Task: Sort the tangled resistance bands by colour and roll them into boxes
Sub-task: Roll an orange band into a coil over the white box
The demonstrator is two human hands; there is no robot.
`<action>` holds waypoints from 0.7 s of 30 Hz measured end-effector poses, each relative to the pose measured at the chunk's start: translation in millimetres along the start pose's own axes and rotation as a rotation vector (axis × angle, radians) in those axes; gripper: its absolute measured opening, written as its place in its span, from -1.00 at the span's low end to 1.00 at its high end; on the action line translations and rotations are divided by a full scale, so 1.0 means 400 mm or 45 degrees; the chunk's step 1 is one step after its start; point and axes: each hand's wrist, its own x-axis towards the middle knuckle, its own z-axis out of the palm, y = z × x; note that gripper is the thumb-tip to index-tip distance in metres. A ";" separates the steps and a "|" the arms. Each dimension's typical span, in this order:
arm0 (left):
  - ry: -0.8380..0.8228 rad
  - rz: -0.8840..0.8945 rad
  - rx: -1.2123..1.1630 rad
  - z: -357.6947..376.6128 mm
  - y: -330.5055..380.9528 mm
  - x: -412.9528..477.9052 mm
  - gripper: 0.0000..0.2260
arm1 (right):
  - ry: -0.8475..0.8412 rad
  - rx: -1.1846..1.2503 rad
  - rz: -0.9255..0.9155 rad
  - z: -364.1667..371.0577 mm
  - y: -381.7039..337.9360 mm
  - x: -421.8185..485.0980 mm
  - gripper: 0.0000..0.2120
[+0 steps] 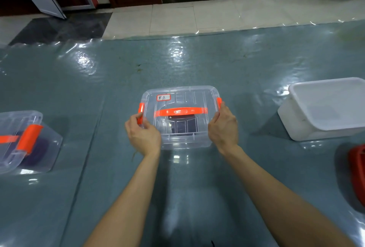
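A clear plastic box (199, 96) with a lid, an orange handle and orange side clips stands on the grey-green mat in the middle. A white label sits on its lid corner. A rolled black band (184, 126) shows through the lid. My left hand (143, 133) grips the left orange clip, fingers curled round it. On the opposite side, my right hand (223, 127) holds the box's right edge at the other orange clip.
A second clear box (39, 148) with orange clips, holding a purple band, lies at the far left. An open white tub (325, 108) stands at the right. A red object (355, 171) shows at the right edge. Tiled floor and a door lie beyond the mat.
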 end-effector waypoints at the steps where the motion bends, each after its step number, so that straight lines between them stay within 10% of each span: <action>1: -0.005 -0.003 -0.005 -0.001 0.006 -0.005 -0.83 | 0.009 0.019 0.011 -0.001 -0.003 -0.001 -0.46; 11: -0.156 0.134 0.319 -0.025 0.003 0.012 -0.74 | -0.377 -0.459 -0.044 -0.078 -0.045 0.012 -0.38; 16: -0.325 0.577 0.729 -0.081 0.016 -0.044 -0.41 | -0.617 -0.555 -0.306 -0.273 0.018 -0.064 -0.69; 21: -0.653 1.320 0.695 0.017 0.086 -0.360 -0.57 | -0.651 -0.652 -0.132 -0.462 0.307 -0.209 -0.75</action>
